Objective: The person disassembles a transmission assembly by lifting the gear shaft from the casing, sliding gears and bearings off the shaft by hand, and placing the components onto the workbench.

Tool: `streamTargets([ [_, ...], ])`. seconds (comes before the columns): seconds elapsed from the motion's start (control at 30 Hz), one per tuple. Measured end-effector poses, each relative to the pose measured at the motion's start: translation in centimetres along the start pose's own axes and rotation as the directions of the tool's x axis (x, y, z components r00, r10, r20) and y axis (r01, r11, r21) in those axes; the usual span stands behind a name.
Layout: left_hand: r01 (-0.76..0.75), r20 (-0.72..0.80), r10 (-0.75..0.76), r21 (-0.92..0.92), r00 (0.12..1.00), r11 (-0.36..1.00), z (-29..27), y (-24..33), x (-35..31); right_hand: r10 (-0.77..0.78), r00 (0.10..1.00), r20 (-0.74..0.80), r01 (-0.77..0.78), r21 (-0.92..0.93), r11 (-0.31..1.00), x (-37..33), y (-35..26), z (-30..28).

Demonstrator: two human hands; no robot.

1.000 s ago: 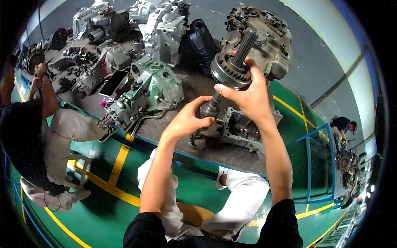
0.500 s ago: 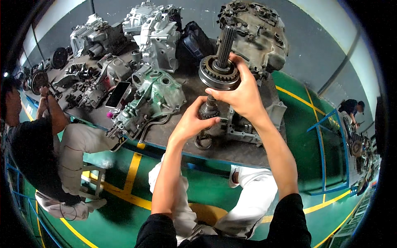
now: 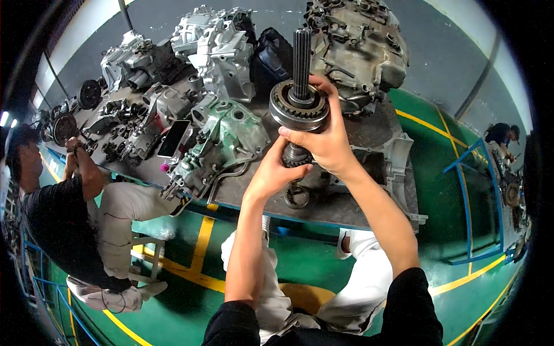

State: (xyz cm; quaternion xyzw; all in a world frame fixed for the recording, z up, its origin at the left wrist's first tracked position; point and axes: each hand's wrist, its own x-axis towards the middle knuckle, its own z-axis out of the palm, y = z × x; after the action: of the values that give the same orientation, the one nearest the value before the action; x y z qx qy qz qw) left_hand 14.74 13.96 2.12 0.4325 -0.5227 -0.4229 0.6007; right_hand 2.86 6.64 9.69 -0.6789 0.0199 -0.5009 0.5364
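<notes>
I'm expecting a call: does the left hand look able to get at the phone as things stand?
Probably not right away: the left hand is around the geared shaft, low down, and the green-stained casing lies between it and the phone.

A mechanical workshop: metal casings (image 3: 224, 66) crowd the table (image 3: 340, 212), a gear shaft (image 3: 301, 66) is held above it, green floor (image 3: 430, 196) with yellow lines (image 3: 203, 242) lies beneath it, a grey wall (image 3: 447, 69) behind it.

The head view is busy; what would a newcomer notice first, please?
Probably the splined shaft, held roughly upright mid-picture, right hand at its toothed ring, left hand below. Next, perhaps the green-stained casing, left of the hands, and the big brownish housing at upper right.
</notes>
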Motion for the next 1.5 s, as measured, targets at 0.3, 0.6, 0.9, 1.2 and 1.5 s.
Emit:
streamTargets([
  [0.3, -0.078, 0.013, 0.077, 0.063, 0.997, 0.995, -0.3, -0.8, 0.1, -0.019, 0.999, -0.026, 0.018, -0.021, 1.000, -0.1, 0.1, 0.2],
  [0.6, -0.158, 0.007, 0.159, 0.186, 0.987, 0.970, -0.1, -1.6, 0.7, -0.068, 0.998, -0.014, 0.067, -0.048, 0.997, 0.2, -0.5, -0.1],
  [0.9, -0.122, 0.001, 0.124, 0.207, 0.992, 0.971, 0.2, -1.0, 0.4, -0.055, 0.996, -0.075, 0.057, 0.024, 0.998, 1.2, -1.0, -0.4],
  [1.2, -0.142, 0.020, 0.140, 0.203, 0.990, 0.969, 0.2, -1.5, 0.6, -0.026, 0.995, -0.096, 0.030, 0.045, 0.999, 1.3, -0.9, -1.0],
  [1.5, -0.182, 0.013, 0.183, 0.201, 0.983, 0.963, 0.2, -1.6, 0.6, -0.051, 0.997, -0.065, 0.050, -0.007, 0.999, 0.4, -0.8, -0.3],
])
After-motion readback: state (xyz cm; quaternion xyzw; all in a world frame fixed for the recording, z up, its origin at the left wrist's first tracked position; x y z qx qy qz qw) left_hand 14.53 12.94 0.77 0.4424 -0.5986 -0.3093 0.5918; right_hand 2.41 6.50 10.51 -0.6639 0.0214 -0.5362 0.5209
